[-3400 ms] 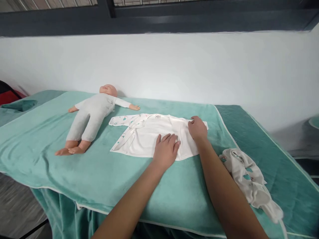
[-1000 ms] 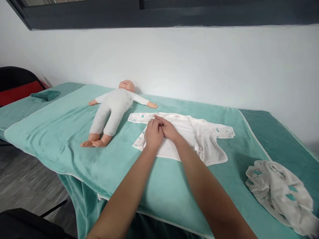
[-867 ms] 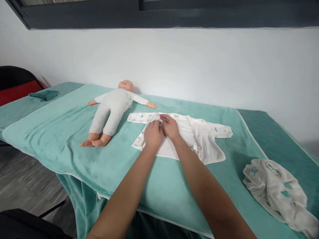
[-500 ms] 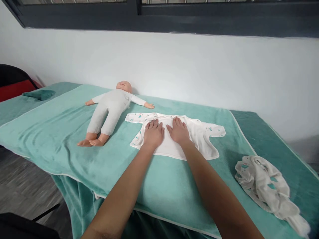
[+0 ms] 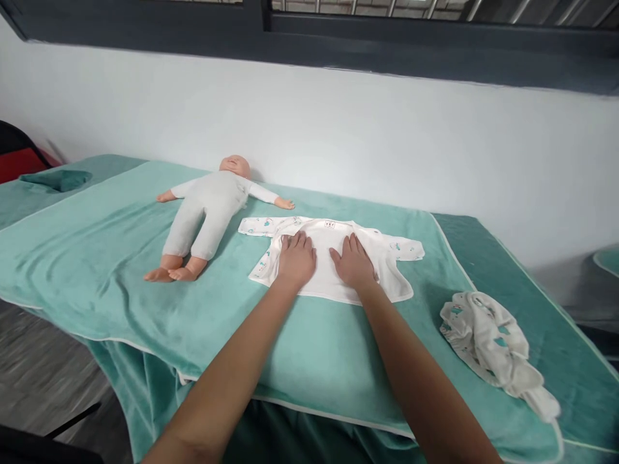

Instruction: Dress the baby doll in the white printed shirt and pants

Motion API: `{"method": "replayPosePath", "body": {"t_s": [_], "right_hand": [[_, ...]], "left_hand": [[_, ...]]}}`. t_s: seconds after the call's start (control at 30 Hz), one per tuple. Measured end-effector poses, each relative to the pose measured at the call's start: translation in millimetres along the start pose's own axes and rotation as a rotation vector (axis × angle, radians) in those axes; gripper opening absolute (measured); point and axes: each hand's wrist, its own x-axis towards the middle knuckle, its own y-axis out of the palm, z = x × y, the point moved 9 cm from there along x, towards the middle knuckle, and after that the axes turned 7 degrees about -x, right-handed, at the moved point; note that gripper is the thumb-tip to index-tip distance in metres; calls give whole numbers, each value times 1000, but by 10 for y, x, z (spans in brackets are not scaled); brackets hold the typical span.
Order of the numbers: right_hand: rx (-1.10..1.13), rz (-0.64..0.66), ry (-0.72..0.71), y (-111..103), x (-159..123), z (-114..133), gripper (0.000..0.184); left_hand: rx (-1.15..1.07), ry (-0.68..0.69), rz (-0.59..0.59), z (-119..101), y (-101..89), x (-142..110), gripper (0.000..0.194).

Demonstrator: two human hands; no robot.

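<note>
A white baby shirt (image 5: pixel 323 267) lies spread in the centre of the frame, its printed sleeves stretched toward left and right and a small printed mark at the middle of its neckline. The left hand (image 5: pixel 297 259) rests palm down on its left half, fingers extended and gripping nothing; the right hand (image 5: pixel 355 263) lies likewise flattened on the right half, thumb spread away from the fingers. The shirt is beneath both hands, with a strip of it showing between the thumbs and its hem below the palms. A second ago the hands met near the shirt's left side; now they are apart, and the neckline mark, partly covered half a second ago, is in plain sight. Under the shirt is a light green cover (image 5: pixel 329 361). A doll (image 5: pixel 213 200) in white lies on it at upper left, and a bundled printed cloth (image 5: pixel 493 341) at lower right.
</note>
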Motion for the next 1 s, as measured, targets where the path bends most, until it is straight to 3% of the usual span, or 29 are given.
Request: {"method": "replayPosePath", "body": {"t_s": [0.17,0.37,0.7,0.8,0.93,1.0], "right_hand": [[-41,-91,-138,-55,-218,93,73],[-36,-96,-333,-66,-642,266,65],[138,-35,-638,-207,-1540,427,59],[195,-51,-634,-267,-1665,222,52],[138,-299,-335,-457,-1576,-413,48],[69,-350,-207,-505,-1508,-660,43]], "left_hand": [[-56,86,0,-142,-17,-245,52],[-189,174,-34,-210,-267,-596,35],[-87,74,-64,-179,-371,-795,40],[-90,62,-72,-156,-360,-789,41],[-110,50,-78,-130,-345,-782,43],[-118,39,-79,-118,-344,-777,44]]}}
